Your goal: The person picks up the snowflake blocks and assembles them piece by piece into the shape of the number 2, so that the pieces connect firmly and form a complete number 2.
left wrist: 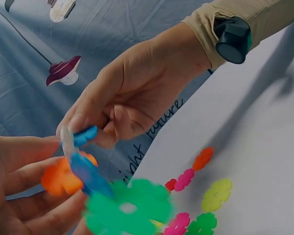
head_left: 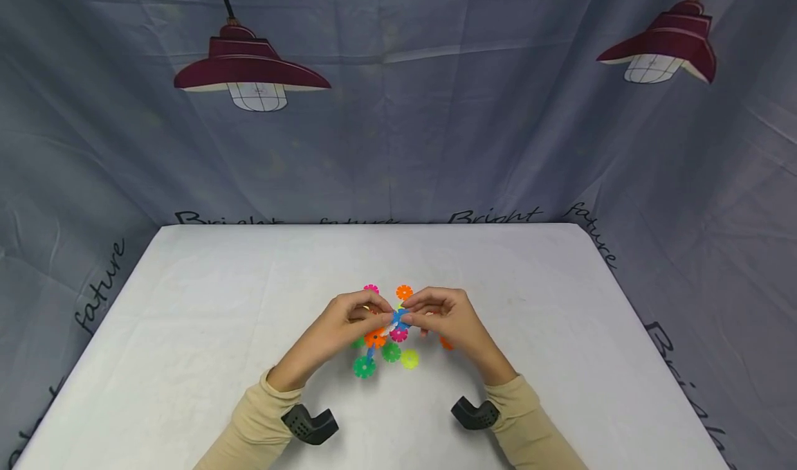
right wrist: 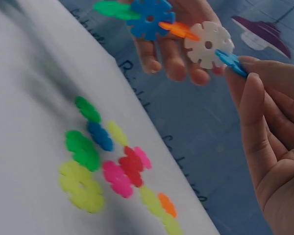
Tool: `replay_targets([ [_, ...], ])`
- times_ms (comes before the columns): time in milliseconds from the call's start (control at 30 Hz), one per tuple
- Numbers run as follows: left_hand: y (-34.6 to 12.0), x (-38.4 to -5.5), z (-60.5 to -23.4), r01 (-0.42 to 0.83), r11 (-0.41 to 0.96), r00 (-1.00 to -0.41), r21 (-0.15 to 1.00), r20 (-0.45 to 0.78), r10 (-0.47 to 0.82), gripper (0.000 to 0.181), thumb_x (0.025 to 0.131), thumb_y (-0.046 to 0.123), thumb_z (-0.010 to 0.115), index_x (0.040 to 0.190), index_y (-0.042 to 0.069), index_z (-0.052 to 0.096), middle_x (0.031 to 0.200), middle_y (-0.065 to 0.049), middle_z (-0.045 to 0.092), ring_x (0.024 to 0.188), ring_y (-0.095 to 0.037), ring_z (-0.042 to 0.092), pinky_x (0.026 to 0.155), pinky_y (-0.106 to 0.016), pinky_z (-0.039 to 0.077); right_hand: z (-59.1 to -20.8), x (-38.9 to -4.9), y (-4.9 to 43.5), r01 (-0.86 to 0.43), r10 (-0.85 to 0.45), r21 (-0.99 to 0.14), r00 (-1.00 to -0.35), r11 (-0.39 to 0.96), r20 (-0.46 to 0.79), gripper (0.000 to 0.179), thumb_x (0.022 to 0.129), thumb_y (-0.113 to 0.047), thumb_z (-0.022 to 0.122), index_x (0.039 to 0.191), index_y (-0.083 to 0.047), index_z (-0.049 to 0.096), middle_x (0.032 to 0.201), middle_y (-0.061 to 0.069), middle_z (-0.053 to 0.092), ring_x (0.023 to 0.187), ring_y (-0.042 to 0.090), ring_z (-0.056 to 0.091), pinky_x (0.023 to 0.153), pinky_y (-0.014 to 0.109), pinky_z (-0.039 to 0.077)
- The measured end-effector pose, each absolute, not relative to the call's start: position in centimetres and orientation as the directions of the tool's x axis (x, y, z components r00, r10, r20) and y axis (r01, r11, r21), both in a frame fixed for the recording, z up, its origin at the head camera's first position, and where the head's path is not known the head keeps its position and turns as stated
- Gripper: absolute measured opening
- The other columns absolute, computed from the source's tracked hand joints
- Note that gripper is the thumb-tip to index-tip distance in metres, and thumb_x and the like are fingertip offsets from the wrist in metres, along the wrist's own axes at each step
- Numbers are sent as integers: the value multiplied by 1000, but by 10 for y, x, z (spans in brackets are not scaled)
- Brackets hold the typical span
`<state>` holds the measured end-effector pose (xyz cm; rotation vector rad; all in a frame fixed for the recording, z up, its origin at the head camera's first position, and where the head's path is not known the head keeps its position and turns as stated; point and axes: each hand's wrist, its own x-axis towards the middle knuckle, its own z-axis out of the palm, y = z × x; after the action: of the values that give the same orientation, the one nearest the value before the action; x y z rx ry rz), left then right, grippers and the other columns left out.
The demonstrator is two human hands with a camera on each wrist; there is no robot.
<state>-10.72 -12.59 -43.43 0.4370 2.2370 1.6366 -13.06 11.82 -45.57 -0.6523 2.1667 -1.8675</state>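
Close together over the table are my left hand (head_left: pixel 345 321) and right hand (head_left: pixel 453 318). The left hand holds a small chain of notched plastic discs: a green disc (left wrist: pixel 130 208), a darker blue disc (right wrist: pixel 149 19), an orange disc (right wrist: pixel 180 30) and a white disc (right wrist: pixel 208 45). Between thumb and fingertips, the right hand pinches a light blue disc (right wrist: pixel 231 62). Its edge meets the white disc's rim; whether a slot is engaged I cannot tell. Some left fingers are hidden behind the discs in the right wrist view.
Loose discs lie on the white table (head_left: pixel 187 304) below and around the hands, among them a yellow disc (right wrist: pixel 82 186), a green one (right wrist: pixel 82 150), a red one (right wrist: pixel 131 166) and a pink one (right wrist: pixel 117 179). A printed curtain (head_left: pixel 386 131) hangs behind the table.
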Motion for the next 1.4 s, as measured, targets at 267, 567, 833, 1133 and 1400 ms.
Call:
replay_targets([
  [267,-127,-108,-437,85,319,-863,944,-91,497,16,101,28,68,99,13,74,104,-5,72,75,-15,70,74,-27,53,-460,-127,109,-147,-495,-983,-866,112,73,17,92,-12,78,107,-3,75,96,14,77,67,41,67,62,38,59],
  [567,-131,-110,-440,57,301,-883,952,-93,461,18,102,21,65,110,6,71,107,-11,73,90,-37,77,78,-27,55,-471,-141,129,-198,-442,-907,-897,371,14,22,95,-23,77,111,-8,76,95,12,78,81,33,73,66,33,60],
  [833,-131,-111,-439,46,339,-901,940,-108,420,19,102,19,64,109,4,72,106,-14,73,80,-15,73,73,-25,54,-487,-143,152,-145,-309,-694,-944,705,-117,23,83,-17,88,101,-10,74,77,-3,61,69,13,53,62,22,45],
  [1133,-130,-110,-436,16,300,-912,954,-109,396,19,101,17,64,106,0,70,98,-24,75,77,-14,75,69,-24,49,-491,-143,154,-151,-299,-670,-948,727,-110,21,82,-17,88,90,-12,69,76,-1,58,70,14,51,61,23,43],
  [1400,-130,-110,-436,-8,266,-915,964,-114,386,18,101,16,64,103,-1,68,93,-25,76,78,-18,76,72,-25,50,-491,-142,156,-106,-237,-645,-964,756,-120,26,79,-21,91,92,-12,69,76,0,57,72,15,49,62,25,41],
])
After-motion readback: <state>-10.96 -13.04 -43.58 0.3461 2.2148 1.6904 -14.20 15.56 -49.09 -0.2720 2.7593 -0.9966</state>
